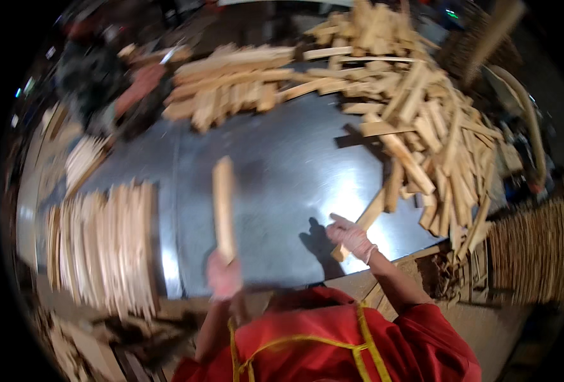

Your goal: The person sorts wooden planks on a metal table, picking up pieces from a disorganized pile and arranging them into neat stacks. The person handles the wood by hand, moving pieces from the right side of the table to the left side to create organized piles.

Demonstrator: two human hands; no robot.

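Observation:
My left hand (224, 277), blurred by motion, is closed around the lower end of a wooden slat (223, 207). The slat points away from me over the metal tabletop (256, 153). My right hand (352, 238) is over a loose wooden strip (372, 209) at the near right, with its fingers partly stretched out to the left. Whether it touches that strip I cannot tell. The hand's shadow falls on the metal beside it. Both hands look covered by pale gloves.
A jumbled heap of wooden pieces (444, 140) covers the right side. At the left lies a row of slats (104, 245) side by side. More pieces are stacked at the far edge (234, 76). Another person (97, 79) is at the far left. A slatted stack (536, 248) stands at the right.

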